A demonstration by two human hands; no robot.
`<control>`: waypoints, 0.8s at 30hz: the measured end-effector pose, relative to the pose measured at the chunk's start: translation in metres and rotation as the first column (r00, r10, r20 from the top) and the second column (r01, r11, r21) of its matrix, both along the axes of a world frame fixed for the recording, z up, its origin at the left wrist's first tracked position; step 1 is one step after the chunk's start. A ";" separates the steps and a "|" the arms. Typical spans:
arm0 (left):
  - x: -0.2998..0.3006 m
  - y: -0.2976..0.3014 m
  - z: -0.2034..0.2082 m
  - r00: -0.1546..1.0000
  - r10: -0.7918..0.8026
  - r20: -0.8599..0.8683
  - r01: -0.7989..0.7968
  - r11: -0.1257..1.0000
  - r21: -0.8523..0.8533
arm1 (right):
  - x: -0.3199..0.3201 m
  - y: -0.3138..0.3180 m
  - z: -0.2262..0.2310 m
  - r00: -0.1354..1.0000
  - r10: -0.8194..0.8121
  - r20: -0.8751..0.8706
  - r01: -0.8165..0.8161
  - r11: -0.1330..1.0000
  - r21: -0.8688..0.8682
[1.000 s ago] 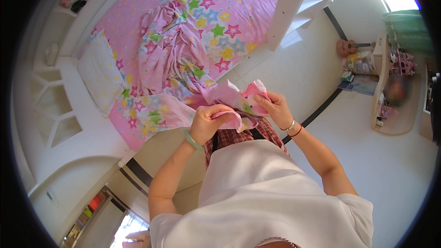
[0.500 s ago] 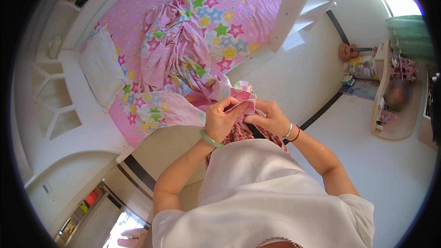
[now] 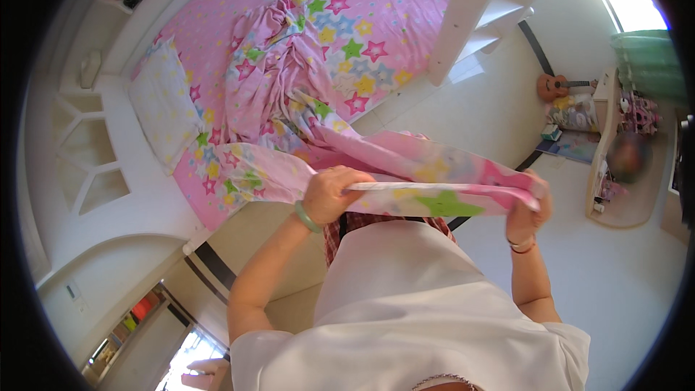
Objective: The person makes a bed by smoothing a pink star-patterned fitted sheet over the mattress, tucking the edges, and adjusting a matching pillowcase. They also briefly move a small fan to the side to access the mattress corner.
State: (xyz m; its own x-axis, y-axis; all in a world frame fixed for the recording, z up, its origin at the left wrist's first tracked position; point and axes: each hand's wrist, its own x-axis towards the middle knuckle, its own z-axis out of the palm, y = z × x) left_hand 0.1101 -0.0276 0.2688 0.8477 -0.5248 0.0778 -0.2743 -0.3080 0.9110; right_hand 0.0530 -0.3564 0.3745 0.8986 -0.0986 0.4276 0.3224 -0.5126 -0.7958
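Note:
A pink duvet cover (image 3: pixel 279 80) with stars on it lies bunched on the bed, and its near end runs out to my hands. My left hand (image 3: pixel 334 195), with a green bangle at the wrist, is closed on the edge of that end in front of my waist. Well to the right, my right hand (image 3: pixel 529 213) grips the same edge near a corner. Between the two hands the edge is stretched nearly straight, showing a white strip and a green star. The fingertips of both hands are partly hidden by cloth.
The bed has a matching pink star sheet (image 3: pixel 391 0) and a pale pillow (image 3: pixel 165 105) at its left. White steps (image 3: pixel 481 36) stand at the bed's right. Farther right are a small guitar (image 3: pixel 554 87) and a curved shelf (image 3: pixel 626 221). White shelving (image 3: pixel 94 145) stands left.
My right hand has moved far to the right, away from my left, pulling the duvet cover's edge out between them. My left hand has shifted slightly left and down.

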 end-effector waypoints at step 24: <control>0.084 0.127 -0.140 0.860 -0.345 -0.376 0.492 0.754 0.435 | -0.093 0.010 0.146 0.441 -0.751 0.491 0.895 0.405 -0.185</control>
